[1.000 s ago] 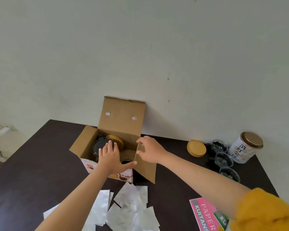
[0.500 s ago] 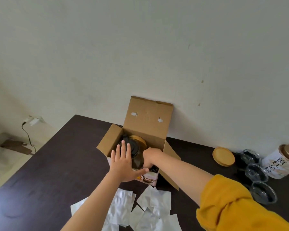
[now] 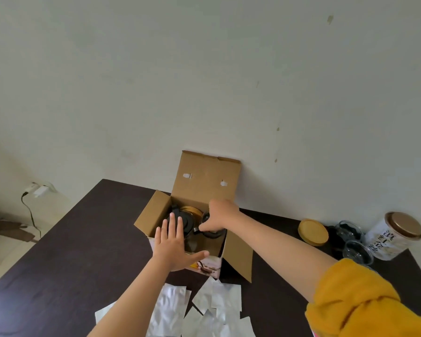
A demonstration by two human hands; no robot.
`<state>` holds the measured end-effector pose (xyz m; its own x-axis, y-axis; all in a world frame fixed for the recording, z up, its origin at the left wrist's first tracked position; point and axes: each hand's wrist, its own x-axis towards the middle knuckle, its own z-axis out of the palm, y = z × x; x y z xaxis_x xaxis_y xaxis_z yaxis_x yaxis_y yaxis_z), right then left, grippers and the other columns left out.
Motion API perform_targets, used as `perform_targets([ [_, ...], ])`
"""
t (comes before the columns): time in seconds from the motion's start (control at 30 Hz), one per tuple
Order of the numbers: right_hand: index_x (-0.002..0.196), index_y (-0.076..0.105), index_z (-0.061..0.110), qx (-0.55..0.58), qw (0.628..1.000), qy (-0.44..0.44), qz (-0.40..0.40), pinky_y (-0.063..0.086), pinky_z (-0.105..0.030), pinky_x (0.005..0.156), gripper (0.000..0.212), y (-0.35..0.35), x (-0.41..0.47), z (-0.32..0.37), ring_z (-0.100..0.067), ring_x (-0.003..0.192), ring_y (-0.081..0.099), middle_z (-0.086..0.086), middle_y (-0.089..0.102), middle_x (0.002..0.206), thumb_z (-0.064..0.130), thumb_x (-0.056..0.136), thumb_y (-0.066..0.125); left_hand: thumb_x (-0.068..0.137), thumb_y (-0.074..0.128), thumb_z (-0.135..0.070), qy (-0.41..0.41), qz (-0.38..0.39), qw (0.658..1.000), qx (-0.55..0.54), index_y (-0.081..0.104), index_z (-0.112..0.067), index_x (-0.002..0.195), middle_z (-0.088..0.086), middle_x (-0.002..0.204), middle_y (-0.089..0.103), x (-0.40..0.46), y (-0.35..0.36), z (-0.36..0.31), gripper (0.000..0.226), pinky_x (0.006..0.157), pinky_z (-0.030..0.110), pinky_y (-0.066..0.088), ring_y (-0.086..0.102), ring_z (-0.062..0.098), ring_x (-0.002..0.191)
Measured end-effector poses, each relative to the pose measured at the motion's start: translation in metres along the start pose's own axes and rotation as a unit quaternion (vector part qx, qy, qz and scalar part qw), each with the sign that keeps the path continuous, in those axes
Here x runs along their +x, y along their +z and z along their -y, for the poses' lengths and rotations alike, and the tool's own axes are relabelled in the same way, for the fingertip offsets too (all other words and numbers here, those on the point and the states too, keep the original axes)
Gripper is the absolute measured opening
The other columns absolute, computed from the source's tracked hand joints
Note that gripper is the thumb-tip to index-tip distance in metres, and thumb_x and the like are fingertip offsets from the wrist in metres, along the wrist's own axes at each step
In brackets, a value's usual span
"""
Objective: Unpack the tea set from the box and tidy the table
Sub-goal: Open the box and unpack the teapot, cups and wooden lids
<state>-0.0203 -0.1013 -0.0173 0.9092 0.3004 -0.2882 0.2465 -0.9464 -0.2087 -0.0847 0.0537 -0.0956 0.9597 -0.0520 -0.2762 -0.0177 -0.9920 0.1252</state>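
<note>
An open cardboard box (image 3: 206,176) stands on the dark table (image 3: 78,249) against the wall, its flaps spread. Inside lies a dark glass teapot (image 3: 187,221) with a wooden lid (image 3: 191,211). My left hand (image 3: 174,244) rests flat on the box's front edge, fingers straight. My right hand (image 3: 219,216) reaches into the box's right side and grips a small dark glass cup (image 3: 213,233) there.
Right of the box sit a round wooden lid (image 3: 312,232), several small glass cups (image 3: 357,250) and a white tin with a gold lid (image 3: 394,235). Several silver foil packets (image 3: 204,310) lie at the front. A plug and cable (image 3: 31,203) hang off to the left.
The view has shifted, so the box sits further right. My right hand has gone deeper into the box and closed on the dark cup. My left hand stays flat on the front edge.
</note>
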Motion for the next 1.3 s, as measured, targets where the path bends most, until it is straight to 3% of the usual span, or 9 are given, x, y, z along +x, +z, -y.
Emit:
perform_targets([
  [0.1,0.092,0.057,0.013,0.062,0.995,0.014,-0.079,0.042,-0.027,0.055,0.045,-0.025,-0.019,-0.025,-0.016,0.071,0.056,-0.001,0.057,0.078,0.051,0.071,0.068,0.037,0.009,-0.102,-0.021,0.031,0.999,0.003,-0.022,-0.014,0.147,0.01,0.154,-0.03,0.001,-0.009,-0.004,0.144,0.115,0.05,-0.006,-0.019,0.033,0.144],
  [0.17,0.097,0.06,0.013,0.084,0.99,0.025,-0.115,0.041,-0.026,0.055,0.05,-0.035,-0.038,-0.05,-0.019,0.078,0.059,-0.001,0.061,0.087,0.052,0.067,0.067,0.05,0.028,-0.099,-0.039,0.053,0.998,0.008,-0.021,-0.014,0.147,0.011,0.154,-0.029,0.004,-0.015,-0.007,0.138,0.115,0.053,-0.004,-0.018,0.034,0.144],
  [0.3,0.095,0.059,0.014,0.087,0.987,0.078,-0.111,0.04,-0.026,0.056,0.046,-0.038,-0.081,-0.112,-0.023,0.083,0.06,-0.006,0.059,0.099,0.047,0.065,0.067,0.07,0.047,-0.082,-0.059,0.043,0.997,0.016,-0.013,-0.009,0.149,0.017,0.155,-0.024,0.008,-0.025,-0.025,0.123,0.117,0.055,-0.001,-0.017,0.036,0.144],
  [0.4,0.106,0.053,0.013,0.065,0.982,0.14,-0.108,0.043,-0.03,0.062,0.052,-0.033,-0.114,-0.165,-0.026,0.092,0.057,-0.007,0.05,0.108,0.047,0.069,0.068,0.071,0.038,-0.085,-0.053,0.0,0.999,0.009,-0.009,-0.007,0.149,0.019,0.156,-0.02,0.007,-0.02,-0.056,0.12,0.116,0.055,-0.001,-0.014,0.037,0.144],
  [0.53,0.09,0.049,0.012,0.068,0.968,0.219,-0.104,0.035,-0.026,0.051,0.04,-0.027,-0.158,-0.235,-0.02,0.078,0.055,-0.003,0.055,0.089,0.042,0.07,0.069,0.054,0.02,-0.097,-0.093,-0.025,0.995,0.007,-0.008,-0.002,0.148,0.021,0.157,-0.012,0.008,-0.004,-0.09,0.137,0.116,0.052,-0.001,-0.009,0.039,0.145],
  [0.73,0.08,0.051,0.014,0.076,0.933,0.343,-0.075,0.039,-0.026,0.053,0.034,-0.013,-0.206,-0.338,-0.021,0.083,0.062,0.002,0.054,0.076,0.042,0.072,0.069,0.07,0.018,-0.089,-0.117,-0.049,0.99,0.06,-0.007,0.003,0.147,0.024,0.155,-0.017,0.016,0.016,-0.094,0.123,0.117,0.047,0.002,-0.011,0.038,0.145],
  [0.83,0.106,0.06,0.017,0.088,0.913,0.391,-0.07,0.052,-0.031,0.075,0.049,-0.001,-0.219,-0.38,-0.023,0.098,0.062,-0.003,0.065,0.101,0.047,0.068,0.07,0.072,0.019,-0.087,-0.117,-0.058,0.989,0.07,-0.005,0.001,0.148,0.024,0.155,-0.015,0.018,0.02,-0.097,0.119,0.117,0.047,0.003,-0.01,0.038,0.145],
  [0.9,0.115,0.058,0.02,0.084,0.904,0.413,-0.069,0.051,-0.032,0.084,0.057,0.01,-0.224,-0.4,-0.026,0.109,0.057,-0.006,0.063,0.112,0.048,0.066,0.068,0.073,0.02,-0.086,-0.12,-0.062,0.988,0.077,-0.004,0.0,0.148,0.024,0.156,-0.014,0.019,0.021,-0.098,0.117,0.118,0.047,0.003,-0.01,0.038,0.145],
  [1.3,0.119,0.056,0.008,0.206,0.851,0.473,-0.101,0.053,-0.039,0.085,0.078,0.072,-0.202,-0.435,-0.034,0.105,0.057,-0.017,0.056,0.118,0.053,0.059,0.077,0.074,0.022,-0.083,-0.121,-0.073,0.986,0.088,-0.005,0.0,0.148,0.023,0.156,-0.012,0.02,0.024,-0.1,0.114,0.117,0.047,0.005,-0.007,0.038,0.145],
])
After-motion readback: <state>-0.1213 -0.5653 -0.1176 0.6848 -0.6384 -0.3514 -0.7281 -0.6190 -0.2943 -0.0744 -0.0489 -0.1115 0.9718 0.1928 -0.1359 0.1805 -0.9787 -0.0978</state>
